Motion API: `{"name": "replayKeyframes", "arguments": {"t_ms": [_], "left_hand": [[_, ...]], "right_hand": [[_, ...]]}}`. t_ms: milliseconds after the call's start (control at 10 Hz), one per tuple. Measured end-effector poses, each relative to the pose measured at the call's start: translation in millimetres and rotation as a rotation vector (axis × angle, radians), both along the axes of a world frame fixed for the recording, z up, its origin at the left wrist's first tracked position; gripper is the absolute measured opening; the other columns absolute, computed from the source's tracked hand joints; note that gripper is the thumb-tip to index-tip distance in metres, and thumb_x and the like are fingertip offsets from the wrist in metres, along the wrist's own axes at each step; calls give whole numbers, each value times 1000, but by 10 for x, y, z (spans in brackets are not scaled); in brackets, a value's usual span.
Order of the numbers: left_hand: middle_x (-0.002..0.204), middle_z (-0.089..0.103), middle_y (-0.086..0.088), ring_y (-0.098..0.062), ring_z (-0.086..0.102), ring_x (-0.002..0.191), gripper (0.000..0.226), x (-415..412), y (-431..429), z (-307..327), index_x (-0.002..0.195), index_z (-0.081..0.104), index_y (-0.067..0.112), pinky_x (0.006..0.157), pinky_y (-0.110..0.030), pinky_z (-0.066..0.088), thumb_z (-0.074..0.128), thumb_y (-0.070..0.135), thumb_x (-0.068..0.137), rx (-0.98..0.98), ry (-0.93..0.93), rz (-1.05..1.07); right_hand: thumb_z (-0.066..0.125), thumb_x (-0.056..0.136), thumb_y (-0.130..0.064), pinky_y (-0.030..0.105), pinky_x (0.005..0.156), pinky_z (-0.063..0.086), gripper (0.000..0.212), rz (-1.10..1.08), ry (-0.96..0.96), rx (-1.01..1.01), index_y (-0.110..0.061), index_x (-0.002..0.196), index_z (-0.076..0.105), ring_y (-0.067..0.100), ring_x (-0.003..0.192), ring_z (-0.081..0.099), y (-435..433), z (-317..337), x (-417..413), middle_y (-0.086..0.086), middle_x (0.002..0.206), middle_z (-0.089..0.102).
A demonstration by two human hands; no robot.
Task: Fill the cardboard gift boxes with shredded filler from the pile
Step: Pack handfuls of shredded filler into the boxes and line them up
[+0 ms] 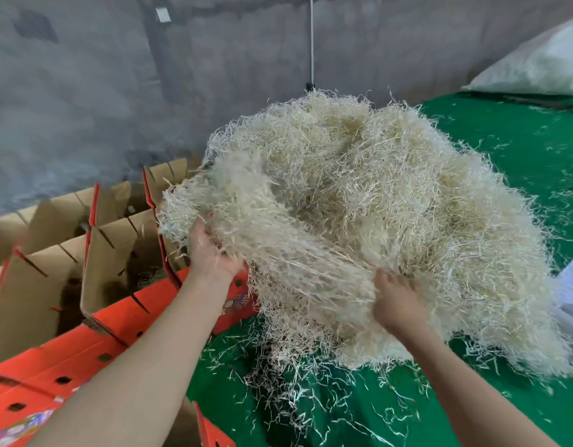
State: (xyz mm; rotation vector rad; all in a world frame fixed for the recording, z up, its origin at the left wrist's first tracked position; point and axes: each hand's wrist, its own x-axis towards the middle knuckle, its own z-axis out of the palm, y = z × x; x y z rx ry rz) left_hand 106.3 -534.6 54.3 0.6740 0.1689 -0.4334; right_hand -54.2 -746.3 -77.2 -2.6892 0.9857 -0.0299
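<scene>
Green cloth (343,414) covers the surface below us, littered nearest to us with loose pale strands (311,391). Our two bare forearms reach out over it. Our left hand (211,250) is turned palm up at the left edge of the filler (359,204), its fingers curled into the shreds and clutching a clump. Our right hand (396,304) shows its back, with the fingers bent down into the near side of the heap and gripping a tuft, though the fingertips are buried. Between the two hands a band of strands is stretched and blurred. The filler is a big cream heap resting on the cloth ahead and to our right, and its left edge reaches the boxes (111,253). These stand open on the left, brown inside and red outside, with slotted flaps upright; a few shreds lie in the bottom of one. A red flap (69,359) with small holes lies folded out under our left forearm. At the right edge sits a white stack (572,285), too cropped to identify. Beyond the heap a white sack (543,62) lies at far right, and a pale cord (312,40) hangs down the grey wall (85,91).
</scene>
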Motion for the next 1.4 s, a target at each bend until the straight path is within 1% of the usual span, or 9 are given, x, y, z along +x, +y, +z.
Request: {"name": "replayKeyframes", "arguments": {"t_ms": [100,300,500,600,700,800,900,1100,1400], "left_hand": [[58,59,11,-13,62,53,44,85,76,104,54,60,17,51,-15,49,45,35,92,106,-8,-55],[52,65,-7,-19,64,42,37,-126,-142,65,77,59,10,36,-26,50,45,38,95,162,80,-79],[72,72,-14,-30,70,62,54,-194,-201,-18,70,73,8,50,-39,55,40,42,94,143,-1,-209],[92,69,-14,-29,68,80,50,-214,-132,-138,78,69,5,78,-44,53,31,29,98,359,2,-241],[125,55,-10,-25,51,116,31,-195,-18,-230,119,54,6,100,-35,38,33,15,99,543,113,-204],[139,45,-17,-32,43,128,41,-369,-49,-10,130,48,2,88,-29,45,49,20,93,842,-180,-547],[134,46,5,-17,43,124,46,-313,-53,4,118,59,18,102,-32,35,71,31,76,1297,-724,-1071],[93,55,0,-19,57,90,27,-127,-240,-42,105,63,15,77,-34,50,66,13,79,1798,-1436,-216],[116,54,-17,-24,53,105,48,-55,-110,-13,115,58,-1,92,-23,41,66,-6,68,1128,-1086,284]], "right_hand": [[42,79,6,29,75,51,68,-30,36,168,-11,142,26,16,83,52,-170,108,-160,9,112,58],[81,64,-28,35,104,34,108,322,77,337,-26,147,12,23,125,45,-86,1023,-14,2,139,45],[63,28,-75,45,112,-6,149,343,-432,214,-38,135,-35,13,140,-20,816,994,273,-9,150,-30],[75,64,-11,27,112,24,129,179,-656,507,-32,142,-25,15,141,-10,908,742,504,-15,149,-27],[51,86,-4,19,80,48,74,121,-794,844,-22,148,15,18,120,41,699,756,532,-6,147,25],[42,96,-13,40,78,51,25,70,-808,915,2,108,58,25,81,55,540,849,552,10,88,59],[37,98,-11,44,84,48,28,-30,-741,980,-1,91,63,31,94,56,444,951,612,13,89,63],[51,91,-7,26,62,53,39,218,-465,10,-17,128,49,11,58,58,418,776,565,-5,70,58],[44,93,-14,31,103,32,31,462,-163,-308,-20,122,54,17,108,49,265,-76,311,-1,109,60]]}}
